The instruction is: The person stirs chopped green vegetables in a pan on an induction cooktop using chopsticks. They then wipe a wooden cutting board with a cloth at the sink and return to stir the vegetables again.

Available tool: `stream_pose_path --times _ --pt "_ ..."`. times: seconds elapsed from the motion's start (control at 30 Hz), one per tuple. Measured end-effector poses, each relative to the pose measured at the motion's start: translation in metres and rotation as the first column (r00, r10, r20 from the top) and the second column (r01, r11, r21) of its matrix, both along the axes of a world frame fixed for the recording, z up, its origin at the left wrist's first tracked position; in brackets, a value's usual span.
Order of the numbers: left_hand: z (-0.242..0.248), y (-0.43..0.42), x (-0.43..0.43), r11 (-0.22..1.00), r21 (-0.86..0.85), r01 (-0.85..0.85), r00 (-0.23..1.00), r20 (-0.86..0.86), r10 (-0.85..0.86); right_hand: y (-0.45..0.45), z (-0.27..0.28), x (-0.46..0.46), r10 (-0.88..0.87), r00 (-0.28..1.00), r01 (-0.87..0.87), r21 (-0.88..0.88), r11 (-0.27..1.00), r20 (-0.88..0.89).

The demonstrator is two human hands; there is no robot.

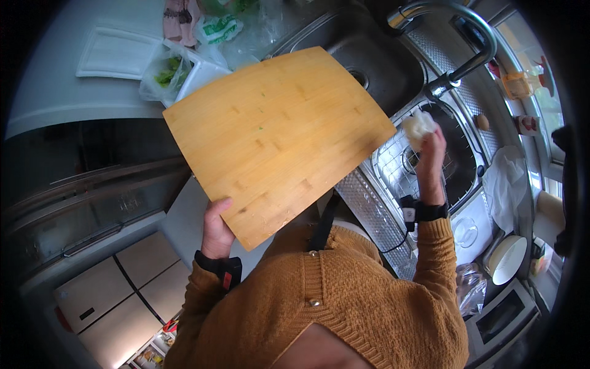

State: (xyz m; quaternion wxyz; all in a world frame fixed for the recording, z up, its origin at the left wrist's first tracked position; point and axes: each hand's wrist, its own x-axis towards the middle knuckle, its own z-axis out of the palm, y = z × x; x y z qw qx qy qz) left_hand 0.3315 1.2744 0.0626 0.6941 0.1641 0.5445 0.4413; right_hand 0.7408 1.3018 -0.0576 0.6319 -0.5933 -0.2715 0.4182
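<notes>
My left hand [217, 229] grips the near left corner of a wooden cutting board [281, 143], its thumb on top and its other fingers hidden underneath. The board is held up and tilted, with small green bits and some wet spots on its face; its far edge overlaps the view of a steel sink basin [387, 60]. To the right of the board, my right hand [432, 145] holds a crumpled white wad [418, 124], perhaps paper or cloth, above the second sink basin [465, 170], in which a wire rack [387, 159] lies.
A chrome faucet [488, 44] arches over the sink at the upper right. White trays [120, 53], a bag with green leaves [168, 76] and more plastic bags [221, 30] lie on the far left counter. An egg [482, 122], a white bowl [507, 259] and a microwave [502, 318] are at the right.
</notes>
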Motion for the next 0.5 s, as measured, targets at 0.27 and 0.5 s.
stream_pose_path --times 0.27,0.5 --pt "0.001 0.001 -0.005 0.997 0.039 0.070 0.997 0.018 -0.071 0.027 0.117 -0.226 0.383 0.688 -0.605 0.195 0.772 0.617" --pt "0.011 0.003 -0.008 0.990 0.112 0.090 0.996 0.006 -0.091 0.023 0.134 -0.255 0.324 0.406 -0.851 0.224 0.475 0.854"
